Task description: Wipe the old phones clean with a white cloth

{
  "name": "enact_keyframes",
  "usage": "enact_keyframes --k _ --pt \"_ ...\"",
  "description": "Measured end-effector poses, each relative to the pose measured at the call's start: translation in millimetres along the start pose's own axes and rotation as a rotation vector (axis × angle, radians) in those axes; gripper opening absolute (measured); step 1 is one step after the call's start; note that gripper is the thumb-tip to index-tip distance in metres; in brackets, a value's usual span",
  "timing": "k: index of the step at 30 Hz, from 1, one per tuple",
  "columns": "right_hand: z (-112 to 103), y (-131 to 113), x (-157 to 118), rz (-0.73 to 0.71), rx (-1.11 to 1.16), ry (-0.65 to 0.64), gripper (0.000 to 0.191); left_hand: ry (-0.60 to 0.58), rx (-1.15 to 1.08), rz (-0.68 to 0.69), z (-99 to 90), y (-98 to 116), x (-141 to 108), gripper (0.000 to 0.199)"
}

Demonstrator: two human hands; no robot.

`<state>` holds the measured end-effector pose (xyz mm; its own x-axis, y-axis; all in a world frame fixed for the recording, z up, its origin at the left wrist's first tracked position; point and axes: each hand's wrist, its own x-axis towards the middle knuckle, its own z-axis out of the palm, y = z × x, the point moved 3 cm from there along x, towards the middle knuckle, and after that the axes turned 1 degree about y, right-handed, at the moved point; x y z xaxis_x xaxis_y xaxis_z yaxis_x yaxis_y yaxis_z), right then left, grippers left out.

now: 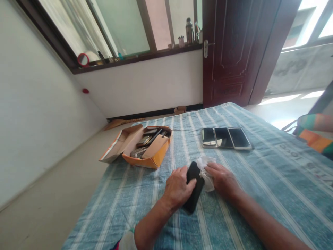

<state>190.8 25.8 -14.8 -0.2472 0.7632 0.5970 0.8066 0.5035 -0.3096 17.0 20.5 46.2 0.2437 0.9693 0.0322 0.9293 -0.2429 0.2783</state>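
Note:
A black smartphone [195, 194] is gripped by its left side in my left hand [177, 185], with the thumb lying across its face. My right hand [221, 178] has its fingers closed on a crumpled white tissue [205, 163], which touches the phone's upper right edge. Beyond my hands, three phones lie side by side on the bed: a small one with a pale frame [208, 136], a dark-screened one [223, 136] and a larger white-framed one [239, 138].
An orange cardboard box [156, 159] with its lid folded open stands left of my hands, holding several phones. A striped blue sheet [125, 215] covers the bed. Behind are a dark red door [229, 52] and a window sill [145, 55] with a thermos [189, 31] and a round mirror [83, 59].

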Motion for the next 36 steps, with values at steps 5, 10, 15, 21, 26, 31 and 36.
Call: enact_keyframes --k 5,10,15,21,26,31,36 --pt "2 0 0 0.012 0.001 -0.004 0.029 -0.074 -0.070 -0.117 0.2 9 35 0.030" --pt "2 0 1 0.010 0.017 0.000 0.025 -0.100 -0.227 -0.216 7.8 -3 50 0.020" --pt "2 2 0 0.031 0.111 0.065 0.027 -0.195 -0.570 -0.237 17.2 -5 50 0.013" --pt "-1 8 2 0.170 0.382 0.175 0.037 -0.193 -0.826 -0.232 10.1 5 50 0.005" --pt "-18 19 10 0.345 0.533 0.325 0.023 -0.115 -0.932 -0.106 -20.2 22 43 0.012" --pt "-38 24 18 0.457 0.587 0.431 0.024 0.024 -0.992 0.073 -43.5 39 30 0.015" --pt "-67 3 29 0.341 0.546 0.553 0.024 0.145 -0.883 0.148 -52.3 36 14 0.014"
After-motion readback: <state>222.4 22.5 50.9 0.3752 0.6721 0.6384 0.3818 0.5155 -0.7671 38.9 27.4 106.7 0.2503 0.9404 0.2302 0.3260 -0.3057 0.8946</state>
